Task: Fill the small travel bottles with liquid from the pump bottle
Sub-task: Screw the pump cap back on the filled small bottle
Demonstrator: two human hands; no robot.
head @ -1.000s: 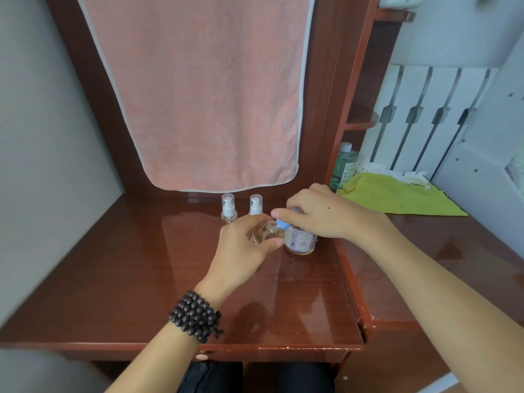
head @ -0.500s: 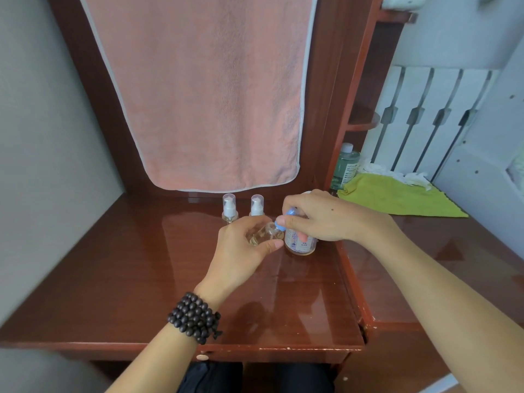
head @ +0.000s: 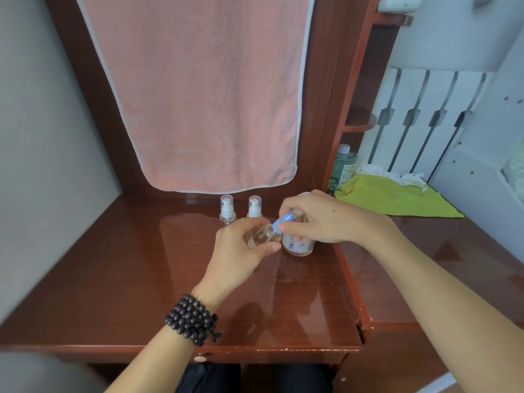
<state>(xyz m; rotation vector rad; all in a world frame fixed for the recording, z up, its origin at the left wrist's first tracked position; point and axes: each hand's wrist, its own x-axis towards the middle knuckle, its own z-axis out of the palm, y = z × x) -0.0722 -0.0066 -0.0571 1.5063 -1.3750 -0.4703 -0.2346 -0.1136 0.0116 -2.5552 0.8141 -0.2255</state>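
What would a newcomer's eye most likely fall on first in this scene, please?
Probably the two hands meeting at the desk's centre: the left hand grips a small clear bottle tilted against the blue nozzle of the pump bottle, which the right hand holds. Above hangs a large pink towel; two capped travel bottles stand behind.

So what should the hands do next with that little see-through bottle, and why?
Probably press the blue pump spout down again. The left hand holds the small clear travel bottle tilted with its mouth at the spout, the right hand is on the pump, and the bottle looks only partly filled.
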